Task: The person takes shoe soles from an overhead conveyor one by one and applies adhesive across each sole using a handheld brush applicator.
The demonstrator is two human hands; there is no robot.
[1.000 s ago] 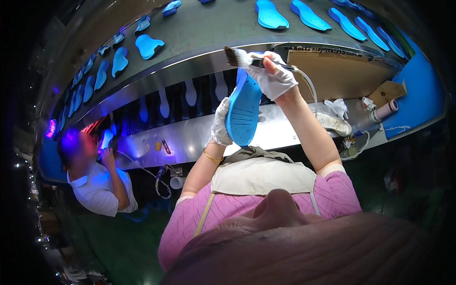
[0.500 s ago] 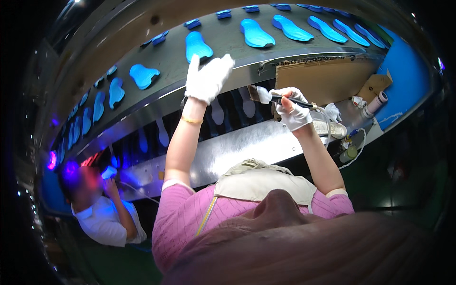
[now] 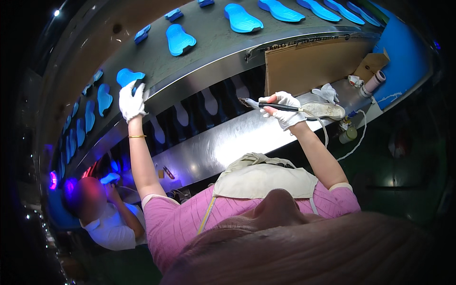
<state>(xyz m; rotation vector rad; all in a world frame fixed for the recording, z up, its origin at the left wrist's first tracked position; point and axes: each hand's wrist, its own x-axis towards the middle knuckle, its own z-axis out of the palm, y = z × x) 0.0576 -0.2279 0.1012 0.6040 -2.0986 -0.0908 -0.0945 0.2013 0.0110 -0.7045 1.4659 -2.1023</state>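
My left hand (image 3: 132,102), in a white glove, reaches up to the conveyor's near edge. Its thumb and fingers close on the near end of a blue shoe sole (image 3: 129,75), which they partly cover. In my gloved right hand (image 3: 286,108), some fingertips bare, is a brush (image 3: 278,106) with a black handle and white wrapping near its bristles. The brush points left over the metal ledge, and a thin pale tube trails from its handle end. Another blue sole (image 3: 180,40) lies on the belt to the right of my left hand.
More blue soles (image 3: 242,19) lie spaced along the dark conveyor belt (image 3: 209,35). A cardboard sheet (image 3: 313,64) leans below its rail. A pale shoe (image 3: 323,110), crumpled white cloth (image 3: 326,93) and pink-white roll (image 3: 374,83) rest on the right of the ledge. A co-worker (image 3: 111,223) works at left.
My left hand has swung left from one sole to the neighbouring one and closed on it. My right hand has drawn slightly left and down with the brush. The view has shifted.
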